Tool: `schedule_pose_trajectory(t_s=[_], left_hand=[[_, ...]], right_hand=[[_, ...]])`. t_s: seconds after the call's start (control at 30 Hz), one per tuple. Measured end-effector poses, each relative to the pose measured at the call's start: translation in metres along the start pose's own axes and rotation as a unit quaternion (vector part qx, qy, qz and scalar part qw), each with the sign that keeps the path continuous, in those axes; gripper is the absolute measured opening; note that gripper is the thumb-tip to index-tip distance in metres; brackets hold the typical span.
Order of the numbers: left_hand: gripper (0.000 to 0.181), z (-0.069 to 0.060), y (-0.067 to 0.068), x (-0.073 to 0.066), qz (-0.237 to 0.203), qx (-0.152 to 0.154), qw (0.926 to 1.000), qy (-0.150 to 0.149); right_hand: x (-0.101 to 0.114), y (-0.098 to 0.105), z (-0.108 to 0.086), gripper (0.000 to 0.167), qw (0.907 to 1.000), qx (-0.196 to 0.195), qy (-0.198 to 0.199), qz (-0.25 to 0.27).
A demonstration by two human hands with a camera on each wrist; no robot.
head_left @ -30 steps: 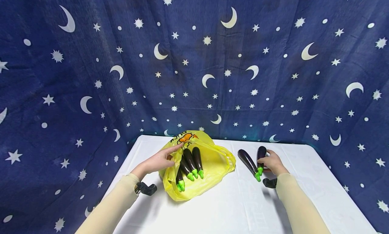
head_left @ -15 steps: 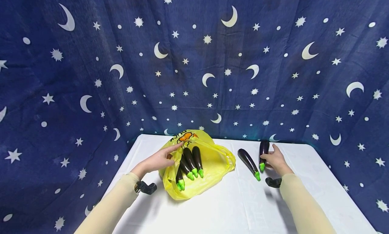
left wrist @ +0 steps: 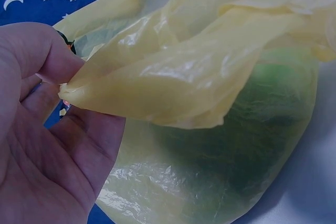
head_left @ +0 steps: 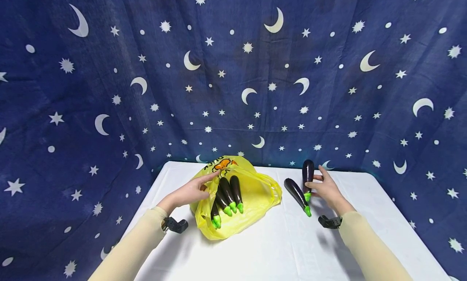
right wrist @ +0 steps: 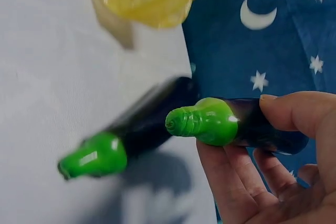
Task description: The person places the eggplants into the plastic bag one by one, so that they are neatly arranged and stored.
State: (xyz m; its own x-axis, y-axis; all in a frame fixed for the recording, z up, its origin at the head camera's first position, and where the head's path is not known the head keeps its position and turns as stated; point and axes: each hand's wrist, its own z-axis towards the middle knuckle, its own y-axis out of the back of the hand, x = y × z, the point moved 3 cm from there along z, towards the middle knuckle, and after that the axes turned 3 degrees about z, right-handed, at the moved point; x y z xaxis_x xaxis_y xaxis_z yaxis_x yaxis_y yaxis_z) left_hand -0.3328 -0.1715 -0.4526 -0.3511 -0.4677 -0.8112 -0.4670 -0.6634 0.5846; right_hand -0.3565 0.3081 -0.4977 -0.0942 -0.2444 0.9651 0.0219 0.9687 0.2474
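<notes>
My left hand [head_left: 191,193] pinches the edge of a yellow plastic bag [head_left: 255,204] between thumb and fingers; in the left wrist view the bag's film [left wrist: 157,87] folds out from that pinch. Several dark eggplants [head_left: 236,189] with green stems lie inside the bag, stems toward its mouth. In my right hand [head_left: 326,187] is another eggplant [head_left: 308,175], gripped by thumb and fingers above the table, its green stem end [right wrist: 210,121] facing the right wrist camera. Beside it, a second eggplant [head_left: 294,191] lies on the table.
A white cloth covers the table [head_left: 266,252]. Behind and at the sides hangs a dark blue curtain [head_left: 219,90] with moons and stars. The bag stands on the left half of the table, the loose eggplant right of it.
My right hand has lifted the eggplant off the table, first moving slightly right, then back left over the other one. My left hand holds the bag in the same place.
</notes>
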Motion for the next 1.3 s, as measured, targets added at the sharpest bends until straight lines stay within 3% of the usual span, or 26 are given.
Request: schedule_pose_trajectory(t_s=[0.73,0.97,1.3], left_hand=[[0.087,-0.001,-0.001,-0.004,0.003,-0.001,1.0,0.005],[0.087,-0.002,0.001,-0.005,0.016,-0.005,0.9998,0.006],[0.086,-0.002,0.001,-0.005,0.018,-0.008,0.9998,0.007]], right_hand=[[0.038,-0.061,-0.025,0.096,0.9919,0.093,0.046,0.073],[0.045,-0.08,-0.034,0.092,0.9739,0.183,0.075,0.112],[0.043,-0.106,-0.047,0.088,0.9484,0.296,0.089,0.073]])
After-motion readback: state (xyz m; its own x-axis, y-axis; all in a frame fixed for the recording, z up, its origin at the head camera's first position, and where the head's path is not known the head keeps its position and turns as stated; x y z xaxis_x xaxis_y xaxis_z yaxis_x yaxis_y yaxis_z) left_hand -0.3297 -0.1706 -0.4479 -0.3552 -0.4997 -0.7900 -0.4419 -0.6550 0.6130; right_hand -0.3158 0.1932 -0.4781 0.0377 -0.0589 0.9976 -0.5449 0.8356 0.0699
